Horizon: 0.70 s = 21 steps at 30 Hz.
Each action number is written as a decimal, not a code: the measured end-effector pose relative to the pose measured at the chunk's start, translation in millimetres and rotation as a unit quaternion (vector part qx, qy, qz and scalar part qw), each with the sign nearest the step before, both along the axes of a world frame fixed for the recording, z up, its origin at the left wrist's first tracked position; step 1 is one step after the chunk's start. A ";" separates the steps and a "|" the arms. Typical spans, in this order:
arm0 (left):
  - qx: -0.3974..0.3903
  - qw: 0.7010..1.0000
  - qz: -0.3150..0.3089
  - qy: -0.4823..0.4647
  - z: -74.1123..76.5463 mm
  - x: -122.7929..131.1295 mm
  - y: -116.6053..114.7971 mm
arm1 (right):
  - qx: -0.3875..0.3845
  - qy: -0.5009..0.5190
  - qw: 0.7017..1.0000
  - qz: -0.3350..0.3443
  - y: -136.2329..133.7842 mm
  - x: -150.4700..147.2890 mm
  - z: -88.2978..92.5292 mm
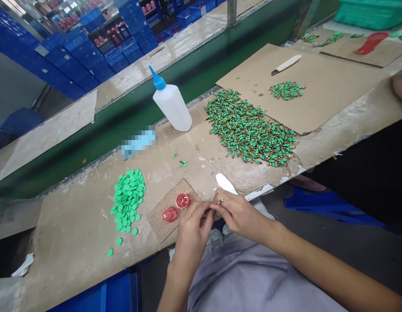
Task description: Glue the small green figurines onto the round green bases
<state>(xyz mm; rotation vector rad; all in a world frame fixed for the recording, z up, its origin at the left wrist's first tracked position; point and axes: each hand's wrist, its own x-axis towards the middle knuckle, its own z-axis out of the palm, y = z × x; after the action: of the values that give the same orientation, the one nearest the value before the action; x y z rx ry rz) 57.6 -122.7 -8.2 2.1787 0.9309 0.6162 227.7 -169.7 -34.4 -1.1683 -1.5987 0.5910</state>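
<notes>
My left hand [196, 221] and my right hand [235, 210] meet at the table's front edge, fingertips pinched together. Whatever they pinch is mostly covered by the fingers. A small shiny bit [220, 201] shows at my right fingers; I cannot tell what it is. Just behind my right hand is a white, flat-ended handle [226, 183], either lying on the table or partly held. Beside my left hand, two small red cups [183, 200] with wet-looking red contents rest on a brown board [161, 223]. Farther left spreads a pile of green discs [129, 197].
A large heap of small green-and-gold pieces [249, 130] lies at the right. Behind stands a white bottle with a blue nozzle [173, 106]. Cardboard [331, 78] carries a smaller heap and a white-handled tool [287, 64]. Another person's hand [401, 84] is at the right edge.
</notes>
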 end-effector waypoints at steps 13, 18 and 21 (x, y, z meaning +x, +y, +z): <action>0.006 1.000 0.005 -0.024 -3.2 -2.4 -1.4 | -0.002 0.079 0.996 -0.032 -6.3 -0.1 -6.7; -0.001 1.000 0.005 -0.018 -6.4 -4.2 0.4 | -0.031 0.162 0.980 -0.114 -20.2 6.5 -14.2; -0.004 1.000 0.000 -0.015 -5.3 -4.5 0.5 | -0.034 0.169 0.977 -0.127 -24.7 8.6 -15.4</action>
<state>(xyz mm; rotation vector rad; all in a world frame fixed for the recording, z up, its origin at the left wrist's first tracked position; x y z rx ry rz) 53.1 -122.2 -13.5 2.1572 0.9155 0.6433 236.2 -194.4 -49.9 -1.2254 -1.1304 0.6401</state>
